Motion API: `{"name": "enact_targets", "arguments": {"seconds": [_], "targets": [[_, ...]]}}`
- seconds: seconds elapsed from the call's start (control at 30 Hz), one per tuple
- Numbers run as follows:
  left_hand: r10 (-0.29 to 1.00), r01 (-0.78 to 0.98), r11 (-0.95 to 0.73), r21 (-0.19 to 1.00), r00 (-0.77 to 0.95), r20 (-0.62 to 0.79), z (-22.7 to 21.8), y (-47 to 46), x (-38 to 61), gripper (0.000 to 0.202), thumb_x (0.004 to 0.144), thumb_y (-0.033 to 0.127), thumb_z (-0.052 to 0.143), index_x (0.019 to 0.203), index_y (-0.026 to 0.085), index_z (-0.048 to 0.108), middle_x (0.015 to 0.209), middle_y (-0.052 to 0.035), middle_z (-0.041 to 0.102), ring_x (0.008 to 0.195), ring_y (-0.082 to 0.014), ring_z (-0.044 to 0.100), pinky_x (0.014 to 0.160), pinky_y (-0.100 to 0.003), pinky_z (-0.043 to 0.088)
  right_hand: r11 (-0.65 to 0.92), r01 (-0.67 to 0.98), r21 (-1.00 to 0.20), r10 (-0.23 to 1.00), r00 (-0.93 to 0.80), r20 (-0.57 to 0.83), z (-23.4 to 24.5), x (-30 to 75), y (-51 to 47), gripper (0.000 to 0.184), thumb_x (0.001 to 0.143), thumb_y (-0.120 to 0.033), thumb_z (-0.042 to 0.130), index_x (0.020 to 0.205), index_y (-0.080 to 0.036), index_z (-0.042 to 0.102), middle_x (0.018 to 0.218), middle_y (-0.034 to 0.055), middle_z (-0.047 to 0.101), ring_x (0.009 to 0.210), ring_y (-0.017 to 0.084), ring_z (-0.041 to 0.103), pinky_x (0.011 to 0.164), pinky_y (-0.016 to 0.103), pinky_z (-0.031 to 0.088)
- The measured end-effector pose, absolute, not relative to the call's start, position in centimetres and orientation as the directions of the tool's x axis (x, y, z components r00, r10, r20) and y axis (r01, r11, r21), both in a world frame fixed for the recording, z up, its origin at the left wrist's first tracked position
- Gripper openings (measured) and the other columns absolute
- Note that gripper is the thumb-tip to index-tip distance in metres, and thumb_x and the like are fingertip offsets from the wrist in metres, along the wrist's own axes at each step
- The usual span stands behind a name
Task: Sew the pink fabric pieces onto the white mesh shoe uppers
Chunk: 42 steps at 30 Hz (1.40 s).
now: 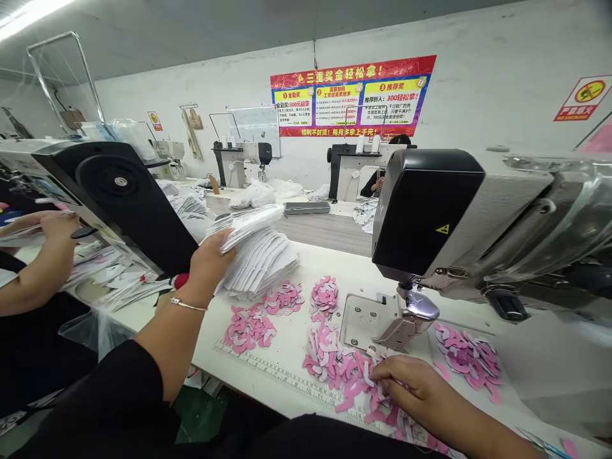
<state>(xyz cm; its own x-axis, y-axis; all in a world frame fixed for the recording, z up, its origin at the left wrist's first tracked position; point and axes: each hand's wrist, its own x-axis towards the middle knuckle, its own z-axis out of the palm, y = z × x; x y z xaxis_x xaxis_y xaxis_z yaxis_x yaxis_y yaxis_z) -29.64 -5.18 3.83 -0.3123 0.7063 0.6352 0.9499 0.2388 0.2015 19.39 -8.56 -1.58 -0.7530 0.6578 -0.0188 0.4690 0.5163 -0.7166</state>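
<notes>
- Two hands of mine: left hand [210, 258] left of centre, right hand [406, 386] lower right.
- One bracelet [189, 305] on my left wrist.
- Pink pieces [248, 328], lower centre and right: too many overlapping for me to count.
- White pieces [261, 261], centre: likewise uncountable.
- At least five sewing machines [430, 210], left to right.
- One banner [352, 95], upper centre.
- Two warning signs [583, 99], upper left and right.

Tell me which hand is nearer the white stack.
Left. The left hand is beside the white stack; the right hand is farther off, at pink pieces.
</notes>
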Motion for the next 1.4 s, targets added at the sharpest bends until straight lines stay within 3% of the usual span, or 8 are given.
{"name": "enact_targets", "arguments": {"seconds": [0.27, 0.5, 0.6, 0.73, 0.93, 1.03, 1.2, 1.4], "targets": [[0.757, 0.974, 0.074, 0.216, -0.196, 0.624, 3.3, -5.1, -29.8, 0.049, 0.086, 0.029, 0.057, 0.135, 0.024, 0.058, 0.132, -0.0039, 0.064, 0.122, -0.0272, 0.058, 0.104, -0.037, 0.045, 0.160, 0.442, -0.883, 0.782, -0.603, -0.160, 1.4, 12.4, -5.8, 0.030, 0.090, -0.038, 0.056, 0.114, -0.025, 0.067, 0.106, 0.0049, 0.068, 0.096, 0.022, 0.063, 0.086, 0.038, 0.050], [0.756, 0.971, -0.006, 0.240, -0.152, 0.636, 2.0, -5.5, -30.4, 0.050, 0.084, 0.031, 0.059, 0.133, 0.024, 0.059, 0.133, -0.0053, 0.063, 0.122, -0.0265, 0.059, 0.106, -0.038, 0.046, -0.027, 0.008, -1.000, 0.868, -0.496, -0.027, 3.5, 0.5, 0.4, 0.056, 0.076, -0.033, 0.074, 0.130, -0.034, 0.058, 0.138, 0.0030, 0.052, 0.117, 0.021, 0.054, 0.098, 0.034, 0.045], [0.734, 0.975, -0.125, 0.185, -0.035, 0.678, 1.2, -5.7, -31.1, 0.047, 0.085, 0.030, 0.057, 0.130, 0.022, 0.061, 0.134, -0.0069, 0.063, 0.124, -0.0252, 0.058, 0.110, -0.038, 0.044, -0.189, -0.122, -0.974, 0.868, -0.485, -0.108, 3.3, -3.6, 3.2, 0.059, 0.084, -0.047, 0.067, 0.137, -0.030, 0.048, 0.132, 0.0078, 0.055, 0.108, 0.020, 0.059, 0.091, 0.035, 0.051], [0.702, 0.954, -0.282, 0.097, 0.136, 0.699, 0.3, -5.9, -31.9, 0.042, 0.089, 0.034, 0.057, 0.128, 0.022, 0.063, 0.139, -0.0088, 0.060, 0.128, -0.0255, 0.055, 0.113, -0.041, 0.042, -0.401, -0.292, -0.869, 0.832, -0.513, -0.212, 3.3, -6.9, 6.4, 0.048, 0.094, -0.057, 0.050, 0.126, -0.021, 0.053, 0.113, 0.0106, 0.065, 0.093, 0.019, 0.064, 0.078, 0.035, 0.057], [0.716, 0.937, -0.337, 0.094, 0.190, 0.671, 0.0, -6.5, -32.8, 0.043, 0.091, 0.032, 0.055, 0.134, 0.028, 0.059, 0.147, -0.0043, 0.052, 0.141, -0.0257, 0.042, 0.119, -0.044, 0.034, -0.521, -0.443, -0.730, 0.788, -0.578, -0.211, 2.8, -7.6, 8.6, 0.029, 0.091, -0.037, 0.068, 0.110, -0.017, 0.061, 0.096, 0.0034, 0.069, 0.080, 0.015, 0.066, 0.070, 0.030, 0.058], [0.732, 0.953, -0.267, 0.139, 0.107, 0.673, 0.0, -6.8, -32.5, 0.051, 0.088, 0.038, 0.061, 0.138, 0.028, 0.054, 0.154, -0.0058, 0.043, 0.144, -0.0284, 0.037, 0.121, -0.046, 0.031, -0.540, -0.482, -0.690, 0.794, -0.564, -0.227, 2.2, -7.8, 8.5, 0.021, 0.093, -0.030, 0.065, 0.106, -0.013, 0.063, 0.096, 0.0038, 0.067, 0.078, 0.014, 0.066, 0.070, 0.031, 0.058], [0.646, 0.905, 0.121, 0.407, -0.383, 0.660, -1.7, -7.5, -31.4, 0.116, 0.067, 0.056, 0.080, 0.157, 0.014, 0.019, 0.159, -0.0218, 0.027, 0.149, -0.0384, 0.023, 0.121, -0.053, 0.024, -0.454, -0.647, -0.613, 0.877, -0.445, -0.179, 3.2, -7.8, 7.3, 0.017, 0.089, -0.009, 0.061, 0.104, -0.016, 0.062, 0.083, -0.0026, 0.069, 0.070, 0.011, 0.066, 0.067, 0.026, 0.058], [0.710, 0.838, 0.226, 0.497, -0.491, 0.505, -4.4, -7.6, -29.0, 0.119, 0.059, 0.060, 0.083, 0.155, 0.019, 0.024, 0.162, -0.0206, 0.019, 0.151, -0.0391, 0.013, 0.120, -0.056, 0.022, -0.369, -0.778, -0.508, 0.910, -0.413, -0.028, 7.0, -4.6, 5.0, 0.026, 0.082, -0.007, 0.060, 0.104, -0.021, 0.063, 0.086, -0.0048, 0.075, 0.082, 0.013, 0.070, 0.080, 0.027, 0.060]]}}
